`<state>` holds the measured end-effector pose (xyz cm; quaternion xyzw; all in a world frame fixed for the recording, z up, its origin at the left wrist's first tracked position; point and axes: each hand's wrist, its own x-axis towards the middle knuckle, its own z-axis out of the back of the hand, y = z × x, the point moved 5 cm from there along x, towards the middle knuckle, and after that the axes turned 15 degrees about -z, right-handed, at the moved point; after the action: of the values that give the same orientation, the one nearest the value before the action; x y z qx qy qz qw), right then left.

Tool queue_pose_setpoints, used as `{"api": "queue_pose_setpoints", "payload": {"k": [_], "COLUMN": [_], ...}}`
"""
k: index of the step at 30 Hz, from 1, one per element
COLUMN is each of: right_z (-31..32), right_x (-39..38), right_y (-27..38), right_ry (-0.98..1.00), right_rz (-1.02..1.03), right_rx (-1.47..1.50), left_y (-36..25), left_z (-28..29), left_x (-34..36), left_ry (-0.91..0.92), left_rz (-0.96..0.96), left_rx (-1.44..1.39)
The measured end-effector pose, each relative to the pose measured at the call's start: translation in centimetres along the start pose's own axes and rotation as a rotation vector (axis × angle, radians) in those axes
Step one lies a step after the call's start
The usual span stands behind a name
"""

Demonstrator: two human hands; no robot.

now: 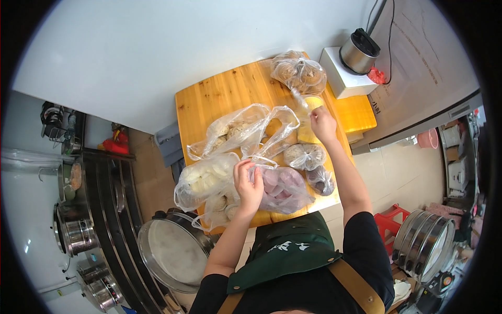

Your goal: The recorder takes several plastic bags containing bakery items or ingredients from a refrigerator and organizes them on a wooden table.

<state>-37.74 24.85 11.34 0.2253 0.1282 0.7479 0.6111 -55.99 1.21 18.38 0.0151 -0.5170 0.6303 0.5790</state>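
Note:
My left hand point(248, 187) is at the near middle of the wooden table, its fingers curled on the gathered top of a clear plastic bag of purple buns point(282, 187). Farther right, my right hand point(323, 124) has its fingers closed at a clear bag holding something yellow point(312, 102); the exact grip is partly hidden. Left of my left hand lies a bag of pale buns point(205, 180), with a bag of greyish-brown pieces point(230, 131) beyond it. Small tied bags, one speckled white point(303, 156) and one dark purple point(320, 180), sit along the right side.
A bag of brown buns point(299, 72) stands at the table's far edge point(209, 88). Beyond the right corner, a steel-and-black appliance point(358, 51) sits on a white box point(342, 78). A large round steamer pan point(175, 251) is at the left, stacked steamers point(424, 243) and a red stool point(388, 222) at the right.

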Motion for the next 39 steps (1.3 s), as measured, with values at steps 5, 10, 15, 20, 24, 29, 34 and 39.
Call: {"api": "queue_pose_setpoints", "payload": {"k": [5, 10, 15, 20, 24, 29, 34, 39], "right_z": [-0.2, 0.6, 0.2, -0.1, -0.1, 1.0, 1.3, 0.7], "right_x": [0.2, 2.3, 4.5, 5.7, 5.6, 5.8, 5.5, 5.9], "right_y": [-2.1, -2.3, -3.9, -4.9, -4.5, -3.7, -2.9, -3.6], "right_ry": [0.162, 0.269, 0.526, 0.456, 0.485, 0.354, 0.331, 0.288], "right_rz": [-0.227, -0.127, -0.072, 0.032, 0.095, 0.133, 0.231, 0.367], "right_rx": [0.497, 0.568, 0.555, 0.486, 0.371, 0.200, 0.190, 0.305], "left_y": [0.2, 0.5, 2.3, 2.7, 1.4, -1.2, -3.2, -1.1], "left_z": [-5.8, -16.5, -24.3, -25.5, -24.1, -19.1, -18.3, -18.8], "left_x": [0.7, 3.9, 5.3, 6.0, 7.0, 8.9, 8.9, 5.9], "left_ry": [0.124, 0.267, 0.249, 0.178, 0.165, -0.096, -0.007, -0.362], "left_rz": [0.157, 0.122, 0.264, 0.221, 0.360, 0.326, 0.169, 0.453], "left_rx": [-0.195, -0.252, -0.292, -0.323, -0.475, -0.612, -0.638, -0.744]}}
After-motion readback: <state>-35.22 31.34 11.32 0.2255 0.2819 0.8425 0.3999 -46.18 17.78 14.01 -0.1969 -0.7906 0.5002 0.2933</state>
